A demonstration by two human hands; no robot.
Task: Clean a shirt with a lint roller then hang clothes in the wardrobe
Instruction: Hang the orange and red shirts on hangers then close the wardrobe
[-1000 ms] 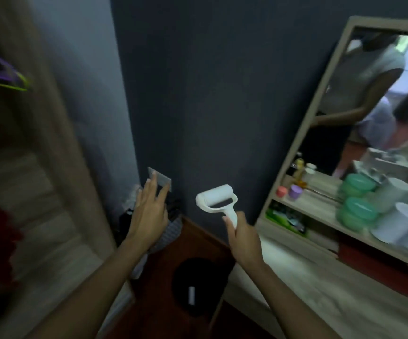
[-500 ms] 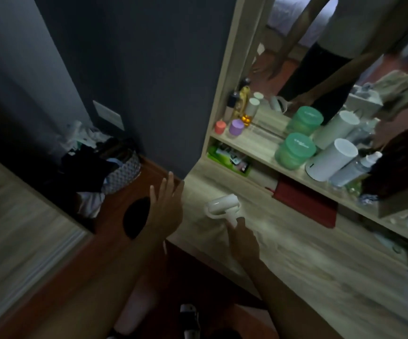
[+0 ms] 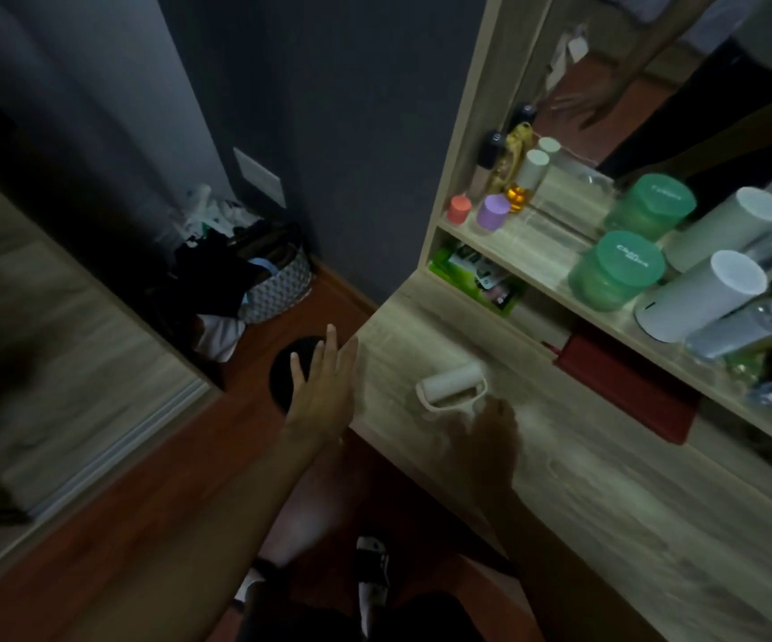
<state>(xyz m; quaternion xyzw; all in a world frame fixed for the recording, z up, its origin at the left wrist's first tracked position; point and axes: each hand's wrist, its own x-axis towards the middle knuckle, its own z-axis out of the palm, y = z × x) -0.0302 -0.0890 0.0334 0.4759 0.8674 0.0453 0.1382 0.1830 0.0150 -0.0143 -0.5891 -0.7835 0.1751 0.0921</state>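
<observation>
The right grip [image 3: 490,421] has lowered the lint roller [image 3: 451,386] onto the surface [image 3: 606,493], closed on its handle; roller head lies just beyond it. The left grip [image 3: 324,386], spread and empty, hovers alongside. Rolling appears finished; hanging follows

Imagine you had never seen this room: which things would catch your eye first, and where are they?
The white lint roller lies on the wooden dresser top, the right hand at its handle. Two green jars stand on the shelf by the mirror. A laundry basket heaped with clothes fills the floor corner.
</observation>
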